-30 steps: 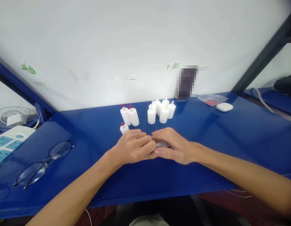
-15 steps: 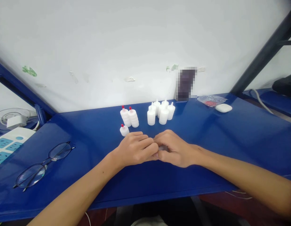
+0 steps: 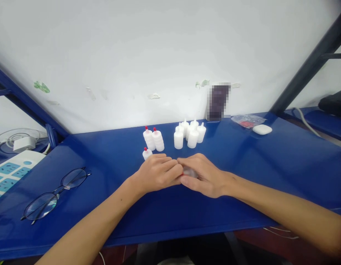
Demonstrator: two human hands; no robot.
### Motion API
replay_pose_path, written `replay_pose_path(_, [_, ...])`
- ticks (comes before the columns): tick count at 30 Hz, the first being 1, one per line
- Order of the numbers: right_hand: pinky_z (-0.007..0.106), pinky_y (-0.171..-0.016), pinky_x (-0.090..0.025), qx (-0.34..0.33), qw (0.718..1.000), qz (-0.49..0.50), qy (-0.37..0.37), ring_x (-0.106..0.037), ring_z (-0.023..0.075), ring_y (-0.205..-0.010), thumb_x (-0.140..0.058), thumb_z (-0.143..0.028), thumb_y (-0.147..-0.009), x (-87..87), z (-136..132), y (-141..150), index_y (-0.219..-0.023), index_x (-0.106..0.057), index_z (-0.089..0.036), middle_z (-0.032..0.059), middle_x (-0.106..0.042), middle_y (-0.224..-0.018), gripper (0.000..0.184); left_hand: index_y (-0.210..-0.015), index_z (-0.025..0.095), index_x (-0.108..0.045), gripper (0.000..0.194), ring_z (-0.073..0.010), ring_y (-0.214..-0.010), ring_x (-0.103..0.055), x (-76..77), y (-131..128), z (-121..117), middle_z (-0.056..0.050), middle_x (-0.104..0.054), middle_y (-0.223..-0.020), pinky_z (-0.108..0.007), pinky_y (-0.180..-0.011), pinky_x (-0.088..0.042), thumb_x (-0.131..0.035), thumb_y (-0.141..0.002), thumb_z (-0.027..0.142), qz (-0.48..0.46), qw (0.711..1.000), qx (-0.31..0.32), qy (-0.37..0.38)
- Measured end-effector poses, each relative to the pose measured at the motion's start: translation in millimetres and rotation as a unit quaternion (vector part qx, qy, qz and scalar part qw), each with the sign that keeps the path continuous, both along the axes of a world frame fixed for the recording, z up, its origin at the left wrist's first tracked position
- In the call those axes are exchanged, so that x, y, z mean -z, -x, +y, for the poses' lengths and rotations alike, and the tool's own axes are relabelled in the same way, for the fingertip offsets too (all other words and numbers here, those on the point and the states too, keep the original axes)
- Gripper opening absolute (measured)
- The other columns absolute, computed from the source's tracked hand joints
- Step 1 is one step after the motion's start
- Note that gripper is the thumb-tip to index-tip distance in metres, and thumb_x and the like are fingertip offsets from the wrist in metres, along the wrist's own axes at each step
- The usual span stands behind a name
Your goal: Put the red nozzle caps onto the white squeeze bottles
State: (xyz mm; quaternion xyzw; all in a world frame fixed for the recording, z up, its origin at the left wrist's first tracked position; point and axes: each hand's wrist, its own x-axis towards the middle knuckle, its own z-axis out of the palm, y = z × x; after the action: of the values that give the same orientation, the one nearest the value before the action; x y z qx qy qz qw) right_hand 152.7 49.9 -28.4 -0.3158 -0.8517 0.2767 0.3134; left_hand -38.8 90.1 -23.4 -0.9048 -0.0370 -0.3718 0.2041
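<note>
My left hand (image 3: pixel 158 173) and my right hand (image 3: pixel 201 174) meet fingertip to fingertip low over the blue table (image 3: pixel 109 206). My right hand is curled round a small white bottle (image 3: pixel 190 172), mostly hidden. The left fingers pinch at its end, where a bit of red shows. Just behind my left hand stands one small red-capped bottle (image 3: pixel 147 153). Two taller red-capped bottles (image 3: pixel 153 139) stand further back. To their right is a cluster of several white bottles without red caps (image 3: pixel 189 134).
Glasses (image 3: pixel 54 193) lie at the left front. A power strip (image 3: pixel 9 175) and a charger with cable (image 3: pixel 20 141) sit at the far left. A clear bag with red bits (image 3: pixel 247 120) and a white case (image 3: pixel 262 129) lie at the back right.
Both hands stayed together over the bottle, with the fingers shifting slightly on it. The view tilted a little, so everything sits slightly lower in the picture.
</note>
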Motion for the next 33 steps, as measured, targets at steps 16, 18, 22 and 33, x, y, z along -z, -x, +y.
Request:
replay_pose_path(16, [0.025,-0.057,-0.038,0.138,0.988,-0.005,-0.073,-0.049,0.0103,-0.056,-0.047,-0.023,-0.093,3.7,15,-10,-0.114,-0.052,-0.02,-0.0038,-0.058,-0.071,0.022,-0.065,0.019,-0.04,0.045,-0.0113,-0.048,-0.031,-35.4,84,49,0.004,-0.038,-0.053,-0.027,-0.054,-0.022,-0.037,-0.101,0.045,0.129,0.882,-0.329,0.313])
replay_pose_path(18, [0.024,-0.058,-0.04,0.155,0.981,0.027,-0.116,-0.052,0.0099,-0.058,-0.055,-0.021,-0.086,4.8,16,-9,-0.095,-0.06,-0.018,-0.0023,-0.061,-0.071,0.011,-0.065,0.019,-0.042,0.045,-0.0112,-0.049,-0.032,-33.0,82,49,0.004,-0.039,-0.053,-0.027,-0.054,-0.023,-0.038,-0.1,0.047,0.147,0.875,-0.328,0.323])
replay_pose_path(22, [0.023,-0.051,-0.033,0.137,0.98,0.049,-0.134,-0.041,0.0076,-0.049,-0.054,-0.019,-0.082,7.9,18,-14,-0.066,-0.052,-0.017,-0.0044,-0.05,-0.056,0.017,-0.065,0.018,-0.043,0.046,-0.0104,-0.048,-0.033,-30.0,82,50,0.005,-0.04,-0.053,-0.026,-0.053,-0.023,-0.042,-0.1,0.048,0.146,0.877,-0.326,0.322])
replay_pose_path(33, [0.026,-0.066,-0.039,0.03,0.999,0.014,-0.023,-0.05,0.0119,-0.069,-0.042,-0.032,-0.1,-1.5,10,-6,-0.096,-0.053,-0.019,0.0004,-0.057,-0.083,0.018,-0.066,0.018,-0.044,0.041,-0.0078,-0.047,-0.033,-11.9,43,27,0.007,-0.041,-0.053,-0.023,-0.049,-0.027,-0.061,-0.093,0.042,-0.066,0.992,-0.082,0.064])
